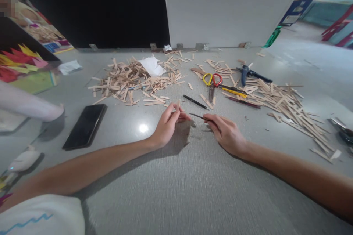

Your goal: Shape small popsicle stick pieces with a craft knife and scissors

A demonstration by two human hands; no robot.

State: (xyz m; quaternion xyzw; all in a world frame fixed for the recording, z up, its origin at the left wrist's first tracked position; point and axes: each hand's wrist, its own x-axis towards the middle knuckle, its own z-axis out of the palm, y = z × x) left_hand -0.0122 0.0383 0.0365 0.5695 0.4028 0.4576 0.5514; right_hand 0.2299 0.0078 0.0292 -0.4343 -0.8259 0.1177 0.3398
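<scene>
Near the middle of the grey table [176, 191], my left hand [168, 123] pinches a small wooden piece [178, 104] upright between thumb and fingers. My right hand [227, 134], just to its right, is closed on the handle of a thin dark blade [196, 116] whose tip points at my left hand. The two hands are apart. Beyond them lies a black pen-like tool [195, 101]. Scissors with one yellow and one red handle [211, 84] rest further back, points toward me.
Wooden strips lie heaped at back left [124, 80] and spread at right [286, 102], with dark clamp-like pliers [248, 74] behind. A black phone [85, 126] lies left. A hinged black and white panel [215, 11] stands behind. Another person's arm [30, 101] reaches in at left.
</scene>
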